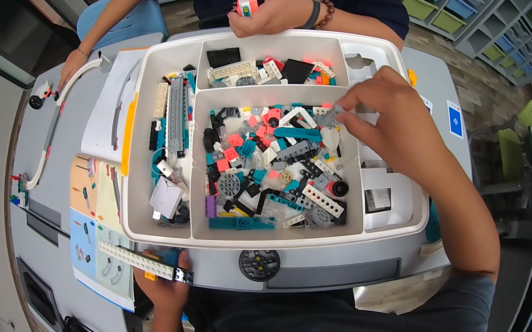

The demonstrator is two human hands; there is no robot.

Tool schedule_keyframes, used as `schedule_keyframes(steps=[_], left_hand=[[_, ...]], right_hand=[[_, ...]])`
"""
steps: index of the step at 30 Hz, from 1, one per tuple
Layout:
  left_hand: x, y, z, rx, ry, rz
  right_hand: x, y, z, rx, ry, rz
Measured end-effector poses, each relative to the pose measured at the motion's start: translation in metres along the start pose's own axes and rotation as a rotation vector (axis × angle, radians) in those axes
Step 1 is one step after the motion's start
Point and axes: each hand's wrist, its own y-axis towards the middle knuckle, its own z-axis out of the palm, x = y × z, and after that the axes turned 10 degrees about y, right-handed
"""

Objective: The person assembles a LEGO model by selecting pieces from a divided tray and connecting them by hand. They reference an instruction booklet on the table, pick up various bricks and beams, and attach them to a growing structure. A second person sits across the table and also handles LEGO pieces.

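Observation:
A white sorting tray (pixel 239 241) full of loose building-toy parts lies in front of me. Over its right side, my right hand (pixel 387 116) pinches a small grey building piece (pixel 332 115) between thumb and fingertips, just above the large middle compartment. Below the tray's left front corner, my left hand (pixel 166 292) is closed around a built piece with a long white studded beam (pixel 136 258); black, teal and yellow parts show at its right end. Part of that hand is hidden under the build.
An instruction booklet (pixel 110 221) lies left of the tray. A dark round wheel (pixel 259 264) sits at the tray's front edge. Across the table, a person's hand (pixel 271 8) holds a red and white brick; their other hand (pixel 73 67) rests by a curved white track (pixel 48 144).

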Motion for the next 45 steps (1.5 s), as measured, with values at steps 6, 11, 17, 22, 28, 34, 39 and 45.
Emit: schedule_keyframes(steps=[6,11,17,22,28,34,39,45], left_hand=[[0.005,-0.004,0.002,0.008,0.046,-0.009],[0.009,-0.012,0.004,0.028,0.023,-0.061],[0.001,-0.01,0.002,-0.049,0.036,-0.011],[-0.006,0.001,-0.005,0.009,-0.001,-0.031],[0.0,-0.005,0.0,-0.01,-0.003,0.018],[-0.001,-0.004,0.0,-0.032,-0.006,0.035],[0.0,-0.003,-0.005,0.054,0.028,0.065],[0.002,-0.003,-0.004,0.042,-0.009,0.039]], right_hand=[[0.003,0.012,0.013,0.13,0.088,0.197],[0.021,0.002,-0.011,0.225,0.35,0.378],[0.017,-0.004,-0.01,0.067,0.194,0.195],[0.005,0.012,0.025,0.121,0.223,0.06],[0.015,0.012,0.016,0.47,0.375,0.103],[0.021,0.006,-0.003,0.395,0.286,0.14],[0.024,0.004,0.015,0.289,0.228,0.054],[0.035,0.012,0.038,0.351,0.189,-0.147]])
